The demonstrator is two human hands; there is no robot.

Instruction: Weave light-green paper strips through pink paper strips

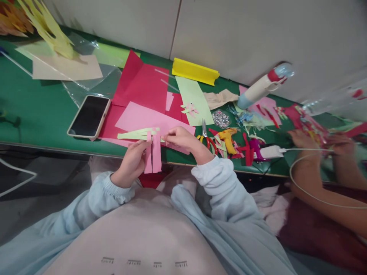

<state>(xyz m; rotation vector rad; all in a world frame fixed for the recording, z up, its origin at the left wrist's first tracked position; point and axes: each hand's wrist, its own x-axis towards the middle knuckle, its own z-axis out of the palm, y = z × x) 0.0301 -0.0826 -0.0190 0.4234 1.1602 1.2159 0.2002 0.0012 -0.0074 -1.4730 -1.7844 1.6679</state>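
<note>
Pink paper strips (153, 154) pinched by left hand (132, 162), right hand (179, 138) grip closed on green strips (137, 134)

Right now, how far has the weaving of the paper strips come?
Done: a few pink strips already cross the pale green strips. In hand: the left hand holds the pink ends, and the right hand pinches the green ones. Left: the long strip ends remain loose and unwoven; scissors lie nearby, untouched.

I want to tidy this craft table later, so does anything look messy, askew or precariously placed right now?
Yes. Paper scraps lie strewn around the yellow glue gun and scissors. The phone sits askew near the green table edge. The woven strips overhang that edge.
</note>
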